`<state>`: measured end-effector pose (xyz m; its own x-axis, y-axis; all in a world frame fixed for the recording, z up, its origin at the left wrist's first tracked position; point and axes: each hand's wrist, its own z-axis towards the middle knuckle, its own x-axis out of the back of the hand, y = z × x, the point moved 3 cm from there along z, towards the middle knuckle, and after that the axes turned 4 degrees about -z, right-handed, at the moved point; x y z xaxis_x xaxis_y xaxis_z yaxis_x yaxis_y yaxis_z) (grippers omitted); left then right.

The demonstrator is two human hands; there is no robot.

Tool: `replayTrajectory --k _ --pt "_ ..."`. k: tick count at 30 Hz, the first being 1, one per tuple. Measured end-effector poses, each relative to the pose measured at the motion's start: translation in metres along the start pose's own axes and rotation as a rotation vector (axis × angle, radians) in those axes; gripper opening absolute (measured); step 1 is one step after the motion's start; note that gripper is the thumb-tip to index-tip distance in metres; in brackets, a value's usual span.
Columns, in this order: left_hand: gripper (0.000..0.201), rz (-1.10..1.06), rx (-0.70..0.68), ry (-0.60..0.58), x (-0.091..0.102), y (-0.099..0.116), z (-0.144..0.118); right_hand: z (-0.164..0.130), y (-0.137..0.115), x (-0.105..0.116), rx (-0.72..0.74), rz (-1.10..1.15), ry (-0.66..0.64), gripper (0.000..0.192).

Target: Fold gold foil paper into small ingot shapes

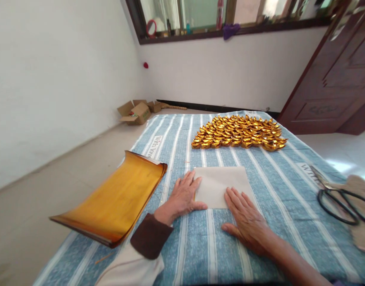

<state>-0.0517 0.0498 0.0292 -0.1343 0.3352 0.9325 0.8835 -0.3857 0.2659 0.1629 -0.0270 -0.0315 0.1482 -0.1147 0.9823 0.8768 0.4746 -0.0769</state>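
A pale sheet of paper (pixel 220 180) lies flat on the striped tablecloth in front of me, its plain side up. My left hand (pixel 185 194) rests on the sheet's left edge, fingers stretched out and thumb at the near corner. On the near right part of the sheet, my right hand (pixel 245 216) lies flat with its fingers extended and its thumb out on the cloth. A stack of gold foil paper (pixel 113 196) is left of my left hand, curling up at its ends. Behind the sheet stand rows of folded gold paper ingots (pixel 239 133).
Black-handled scissors (pixel 339 200) lie at the right on a beige cloth (pixel 364 222). The table wears a blue and white striped tablecloth (pixel 212 238). An opened cardboard box (pixel 136 113) sits on the floor beyond the left edge. A brown door (pixel 328 75) stands at the back right.
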Motion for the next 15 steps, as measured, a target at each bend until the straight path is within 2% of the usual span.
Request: replayTrajectory --k 6,10,15 --pt "0.098 0.008 0.059 -0.008 0.009 -0.013 -0.010 0.002 -0.001 0.002 0.016 0.016 0.022 0.076" --pt "0.088 0.017 0.065 0.000 0.013 -0.024 -0.014 0.001 -0.001 0.002 0.018 0.032 0.036 0.076" --pt "0.074 0.025 0.071 0.015 0.027 -0.014 -0.021 0.004 -0.003 0.005 0.004 0.048 0.032 0.074"
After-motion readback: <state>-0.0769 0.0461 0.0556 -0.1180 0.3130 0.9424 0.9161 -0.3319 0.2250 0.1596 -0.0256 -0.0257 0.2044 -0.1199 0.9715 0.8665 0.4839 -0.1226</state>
